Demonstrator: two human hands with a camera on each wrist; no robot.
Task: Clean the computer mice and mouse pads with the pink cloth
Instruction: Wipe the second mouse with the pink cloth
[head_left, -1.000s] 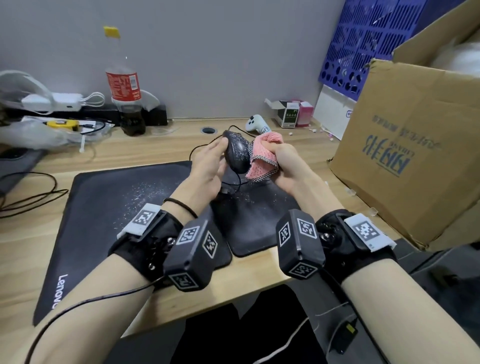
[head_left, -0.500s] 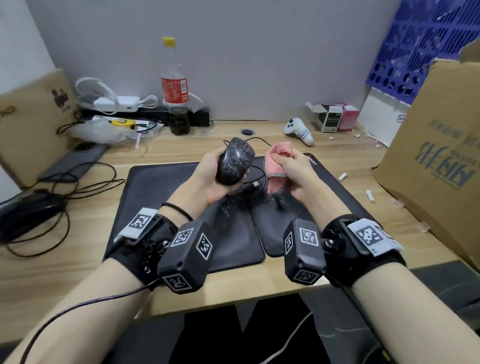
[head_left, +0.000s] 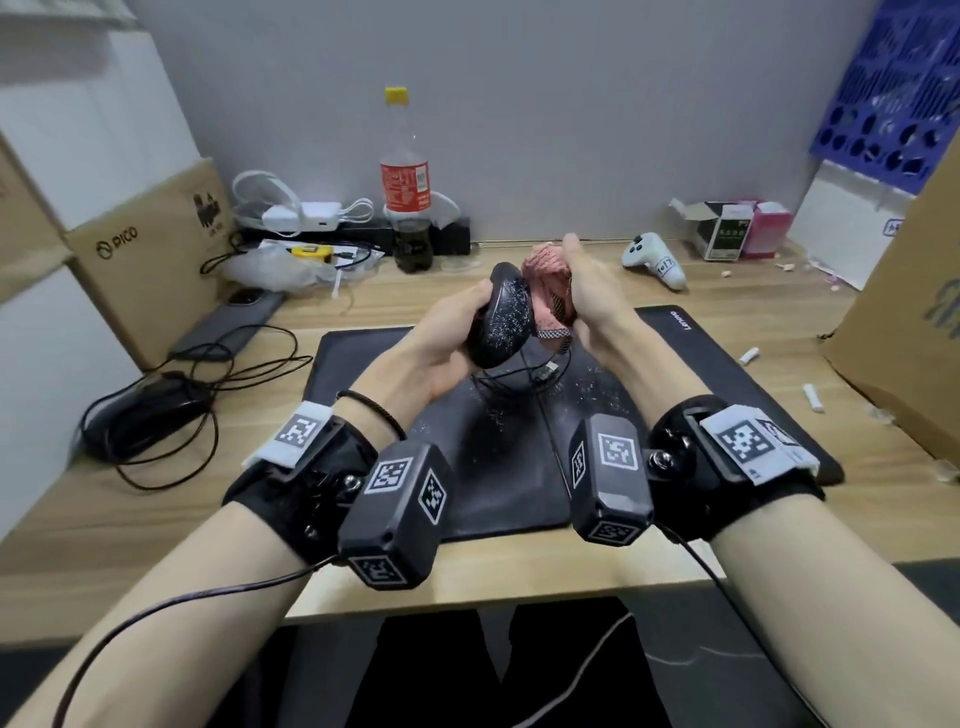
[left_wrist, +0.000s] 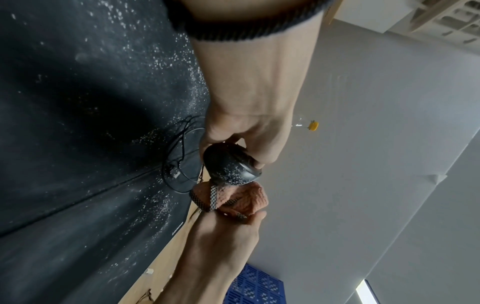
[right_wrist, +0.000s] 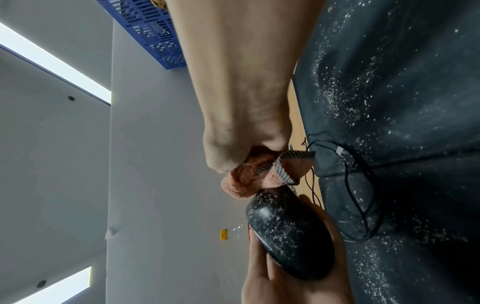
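Note:
My left hand (head_left: 457, 322) grips a black wired mouse (head_left: 501, 317) flecked with white specks, raised above the desk and tilted on its side. My right hand (head_left: 582, 291) holds the bunched pink cloth (head_left: 548, 291) against the mouse's right side. The mouse (right_wrist: 291, 232) and the cloth (right_wrist: 249, 181) touch in the right wrist view, and the left wrist view shows the mouse (left_wrist: 228, 166) above the cloth (left_wrist: 241, 199). The mouse cable (head_left: 524, 371) loops down onto two black mouse pads, a left pad (head_left: 363, 364) and a right pad (head_left: 701, 353), both dusted with white crumbs. A second black mouse (head_left: 140, 415) lies at the far left among cables.
A cola bottle (head_left: 406, 182), chargers and a plastic bag stand along the back wall. A white controller (head_left: 654, 262) and small boxes (head_left: 727, 228) sit at the back right. Cardboard boxes flank the desk, one at the left (head_left: 150, 249) and one at the right (head_left: 914, 322). White scraps lie right of the pads.
The cloth came off the mouse half a second ago and now presses against its right side again. Both hands have lifted a little, and the head view has swung left.

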